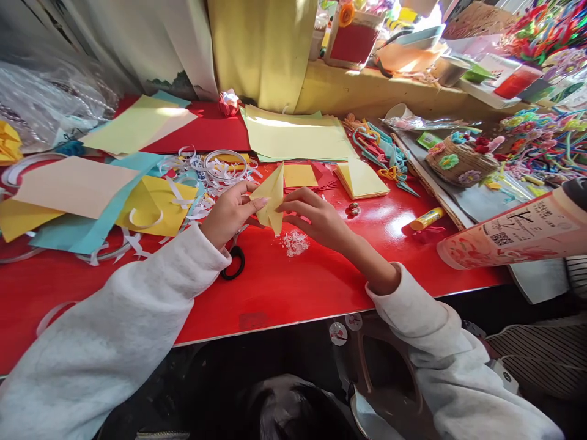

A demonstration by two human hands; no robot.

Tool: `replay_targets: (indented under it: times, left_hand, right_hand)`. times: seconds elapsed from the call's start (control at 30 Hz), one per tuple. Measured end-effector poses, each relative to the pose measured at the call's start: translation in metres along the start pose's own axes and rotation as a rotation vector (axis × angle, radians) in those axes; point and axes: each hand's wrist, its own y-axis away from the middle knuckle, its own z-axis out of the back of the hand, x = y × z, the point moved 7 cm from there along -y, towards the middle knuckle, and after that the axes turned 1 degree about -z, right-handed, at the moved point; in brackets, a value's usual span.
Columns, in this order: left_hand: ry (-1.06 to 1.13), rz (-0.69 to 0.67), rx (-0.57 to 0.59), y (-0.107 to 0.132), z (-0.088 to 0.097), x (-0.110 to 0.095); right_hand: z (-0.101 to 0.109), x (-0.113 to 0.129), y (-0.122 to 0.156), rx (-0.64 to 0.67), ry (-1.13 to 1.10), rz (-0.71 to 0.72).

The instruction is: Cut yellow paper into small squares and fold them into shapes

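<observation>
A folded piece of pale yellow paper (271,194) with pointed ends is held up over the red table. My left hand (233,211) pinches its left side, thumb on the front face. On the other side, my right hand (316,217) has its fingertips at the paper's right edge, fingers bent and close together. Below my left hand lies a pair of scissors (233,263), its black handle showing and the rest mostly hidden. A small heap of white paper bits (294,243) rests on the table under the paper.
Coloured sheets (82,183) and white paper strips cover the left. Behind my hands are a yellow square (300,176), a pale yellow stack (362,178) and large sheets (298,134). At right are a glue stick (427,219), a tilted drink cup (513,235) and a woven basket (463,160).
</observation>
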Motion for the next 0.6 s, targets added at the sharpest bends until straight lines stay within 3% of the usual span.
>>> replay_targets:
  times: [0.2, 0.37, 0.6]
  left_hand:
    - [0.036, 0.036, 0.045, 0.0018, -0.0078, 0.0081]
    - [0.065, 0.021, 0.017, 0.0016, -0.0055, 0.0104]
    - [0.045, 0.002, -0.008, 0.0026, -0.0048, 0.0068]
  right_hand:
    - [-0.0046, -0.0015, 0.0014, -0.017, 0.123, -0.005]
    - [-0.0047, 0.0036, 0.0014, -0.068, 0.087, 0.014]
    - [-0.0076, -0.0050, -0.0009, -0.197, -0.155, -0.183]
